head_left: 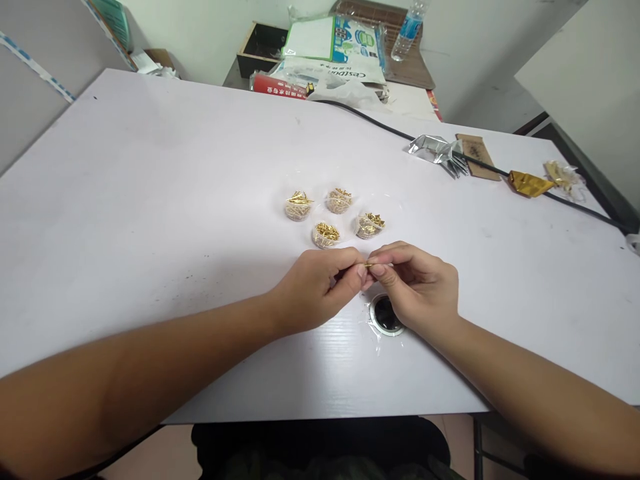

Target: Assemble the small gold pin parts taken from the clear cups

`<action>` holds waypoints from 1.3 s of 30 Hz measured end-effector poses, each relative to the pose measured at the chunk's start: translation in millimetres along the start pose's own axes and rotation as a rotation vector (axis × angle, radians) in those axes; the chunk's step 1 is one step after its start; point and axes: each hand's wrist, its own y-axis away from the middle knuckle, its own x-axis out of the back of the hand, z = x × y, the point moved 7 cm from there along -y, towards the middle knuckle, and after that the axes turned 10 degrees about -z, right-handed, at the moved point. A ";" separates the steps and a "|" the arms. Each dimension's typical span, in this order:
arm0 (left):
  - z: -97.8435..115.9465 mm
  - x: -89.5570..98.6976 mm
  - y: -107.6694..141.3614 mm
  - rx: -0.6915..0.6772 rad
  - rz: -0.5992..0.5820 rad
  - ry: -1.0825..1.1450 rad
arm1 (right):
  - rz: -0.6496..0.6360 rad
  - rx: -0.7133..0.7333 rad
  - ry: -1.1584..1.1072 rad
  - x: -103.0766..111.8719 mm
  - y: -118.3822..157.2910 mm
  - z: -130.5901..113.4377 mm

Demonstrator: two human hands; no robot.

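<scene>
Two bare arms [150, 363] reach over the white table [150, 173]. The left hand [323, 287] and the right hand [427, 280] meet in the middle — finger and thumb of each are pinched on one tiny gold pin [369, 265]. It is held right between them, on the near side of four small clear cups [299, 215]. Every cup has lots of gold bits [327, 231] in it. By the right hand, and partly hidden by it, is a round black thing [387, 313] with a pale rim.

My guess is that this one pin is halfway done — it is too small to tell if it is one part or two put together. Plenty of bits are left in the cups. I cannot tell how many are finished.
</scene>
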 end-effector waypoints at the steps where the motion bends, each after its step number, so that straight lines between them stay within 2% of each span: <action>1: 0.1 0.0 0.0 -0.002 -0.001 0.006 | -0.002 -0.009 -0.008 0.0 -0.4 0.4; 12: -1.6 0.9 -0.5 0.005 0.009 0.027 | -0.011 -0.052 -0.068 0.4 -2.8 2.0; 21: -0.8 1.6 0.3 -0.001 0.010 0.047 | -0.058 -0.144 -0.230 -2.1 -3.6 10.0; 35: 3.3 0.3 -2.1 -0.044 -0.025 0.119 | -0.346 -0.426 -0.743 -18.3 -5.9 29.8; 39: 3.3 -2.0 -2.6 -0.045 -0.049 0.124 | -0.404 -0.483 -0.829 -20.6 -3.2 32.7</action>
